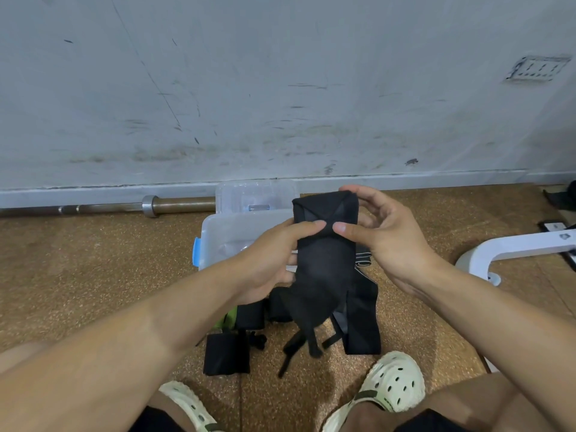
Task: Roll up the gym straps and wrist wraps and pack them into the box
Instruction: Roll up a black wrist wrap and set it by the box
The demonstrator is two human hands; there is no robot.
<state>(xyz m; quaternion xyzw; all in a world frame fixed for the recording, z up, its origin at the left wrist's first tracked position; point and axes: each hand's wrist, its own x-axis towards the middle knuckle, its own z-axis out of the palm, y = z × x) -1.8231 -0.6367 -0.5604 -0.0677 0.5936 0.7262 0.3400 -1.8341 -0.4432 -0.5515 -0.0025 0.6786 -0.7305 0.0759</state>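
I hold a black wrist wrap [324, 260] upright in front of me, its top end folded over and its tail hanging down to the floor. My left hand [274, 260] pinches it from the left, thumb on the front. My right hand [374, 232] pinches it from the right, thumb beside the left thumb, fingers curled behind the top. Behind it stands a clear plastic box [224, 238] with a blue latch. More black straps [363, 319] and a folded black wrap [226, 353] lie on the floor below.
The clear lid [249, 194] leans at the wall behind the box. A barbell [124, 207] lies along the skirting at left. A white bench foot [498, 247] stands at right. My feet in pale clogs [392, 381] rest on the brown cork floor.
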